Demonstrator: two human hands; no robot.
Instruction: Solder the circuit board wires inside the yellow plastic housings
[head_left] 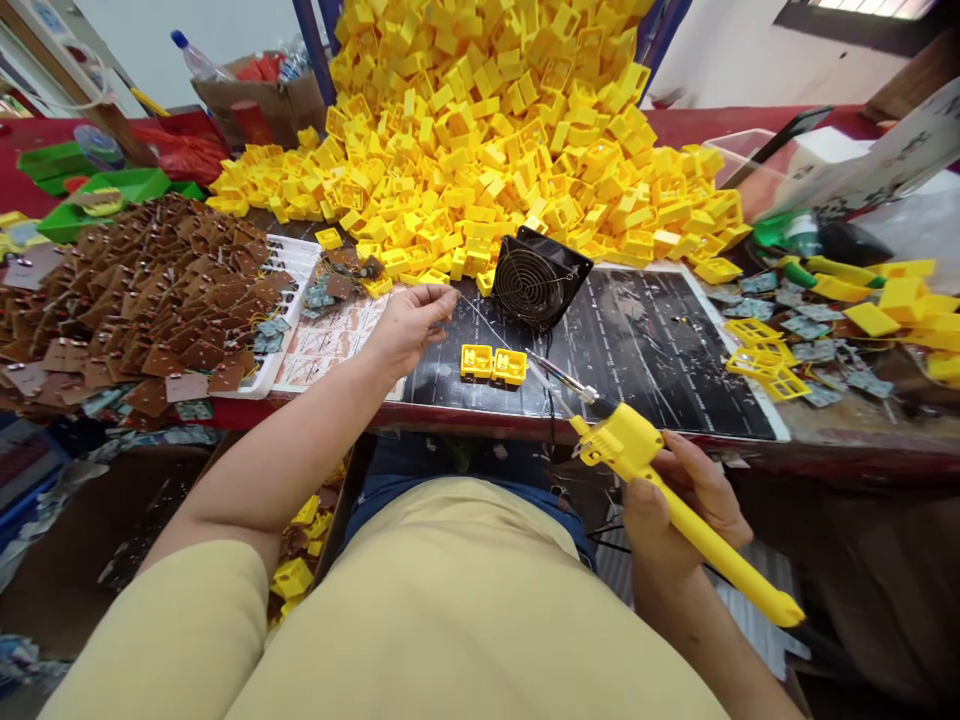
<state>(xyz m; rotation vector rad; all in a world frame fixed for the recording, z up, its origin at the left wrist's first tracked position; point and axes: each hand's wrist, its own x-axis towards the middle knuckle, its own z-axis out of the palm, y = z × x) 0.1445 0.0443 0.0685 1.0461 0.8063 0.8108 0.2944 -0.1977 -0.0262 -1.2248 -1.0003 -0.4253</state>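
In my right hand (686, 500) is a yellow soldering gun (630, 440), its metal tip pointing left across the bench edge. A pale thin solder wire (486, 322) runs from my left hand (420, 325) to near the tip of the gun; thumb and forefinger of that hand are pinched on its end. Between the hands, side by side on the black mat (622, 340), sit two small open yellow plastic housings (493, 365). What is inside them is too small to make out. The gun's tip lies just right of the right-hand housing.
A black fan (536, 278) stands behind the housings. Beyond it rises a large heap of yellow housings (480, 150). Brown circuit boards (150, 300) fill a white tray (289, 290) at left. Yellow frames (765, 355) and small boards (817, 325) lie at right.
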